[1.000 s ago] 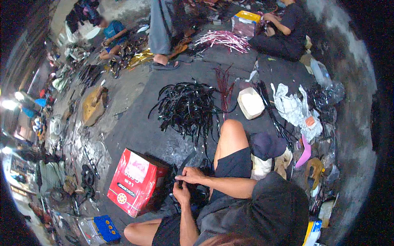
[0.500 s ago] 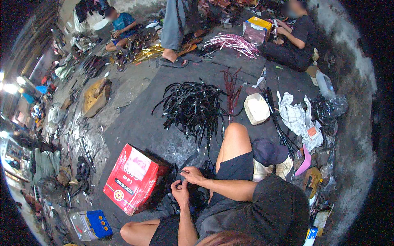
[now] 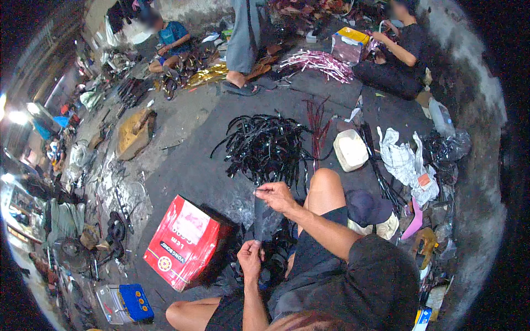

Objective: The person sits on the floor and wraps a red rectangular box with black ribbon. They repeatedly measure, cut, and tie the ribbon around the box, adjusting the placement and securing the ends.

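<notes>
A dark flat strip runs nearly straight between my two hands. My right hand pinches its far end, close to the near edge of a heap of glossy black strips. My left hand grips the near end, low between my knees. More black strips lie in shadow beside my left hand, and their shapes are hard to make out. To the left of my hands stands a red carton with a pale label.
A white tub and a dark cap lie to the right. Thin dark red strips lie beyond my knee. A blue and grey box sits at lower left. Farther off, people sit near pink strips; another stands.
My right hand has moved away from my left, outward toward the black heap, and the strip now spans the gap. My left hand has shifted slightly. The whole view has tilted a little.
</notes>
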`<move>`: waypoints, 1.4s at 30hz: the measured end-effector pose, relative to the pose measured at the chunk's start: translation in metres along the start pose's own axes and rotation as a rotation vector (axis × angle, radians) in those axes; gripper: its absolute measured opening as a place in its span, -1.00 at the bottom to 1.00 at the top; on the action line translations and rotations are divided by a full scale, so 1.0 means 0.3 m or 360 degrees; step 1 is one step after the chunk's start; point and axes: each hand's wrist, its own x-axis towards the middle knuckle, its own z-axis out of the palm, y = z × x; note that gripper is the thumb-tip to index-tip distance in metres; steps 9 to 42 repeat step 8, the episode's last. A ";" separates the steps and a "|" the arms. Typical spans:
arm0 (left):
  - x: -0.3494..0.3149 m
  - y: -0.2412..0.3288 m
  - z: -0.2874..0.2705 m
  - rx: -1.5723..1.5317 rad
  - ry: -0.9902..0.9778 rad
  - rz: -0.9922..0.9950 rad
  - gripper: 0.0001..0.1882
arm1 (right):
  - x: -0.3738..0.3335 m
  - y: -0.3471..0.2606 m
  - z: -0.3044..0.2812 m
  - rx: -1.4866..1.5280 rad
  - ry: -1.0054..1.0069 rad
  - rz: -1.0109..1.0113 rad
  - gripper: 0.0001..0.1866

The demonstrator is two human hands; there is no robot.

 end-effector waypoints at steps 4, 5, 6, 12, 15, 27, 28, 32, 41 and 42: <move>0.015 0.090 0.053 0.0068 -0.0179 0.0106 -0.82 | 0.003 -0.162 -0.080 0.0107 0.0084 -0.0351 -0.82; 0.016 0.098 0.043 0.0408 -0.0163 0.0189 -0.83 | 0.004 -0.206 -0.096 0.0178 0.0163 -0.0371 -0.83; 0.012 0.109 0.034 0.0747 -0.0143 0.0270 -0.83 | 0.011 -0.248 -0.111 0.0250 0.0242 -0.0391 -0.83; -0.004 0.128 0.034 0.1087 -0.0131 0.0346 -0.82 | 0.021 -0.281 -0.135 0.0320 0.0330 -0.0406 -0.83; -0.004 0.128 0.034 0.1087 -0.0131 0.0346 -0.82 | 0.021 -0.281 -0.135 0.0320 0.0330 -0.0406 -0.83; -0.004 0.128 0.034 0.1087 -0.0131 0.0346 -0.82 | 0.021 -0.281 -0.135 0.0320 0.0330 -0.0406 -0.83; -0.004 0.128 0.034 0.1087 -0.0131 0.0346 -0.82 | 0.021 -0.281 -0.135 0.0320 0.0330 -0.0406 -0.83; -0.004 0.128 0.034 0.1087 -0.0131 0.0346 -0.82 | 0.021 -0.281 -0.135 0.0320 0.0330 -0.0406 -0.83; -0.004 0.128 0.034 0.1087 -0.0131 0.0346 -0.82 | 0.021 -0.281 -0.135 0.0320 0.0330 -0.0406 -0.83; -0.004 0.128 0.034 0.1087 -0.0131 0.0346 -0.82 | 0.021 -0.281 -0.135 0.0320 0.0330 -0.0406 -0.83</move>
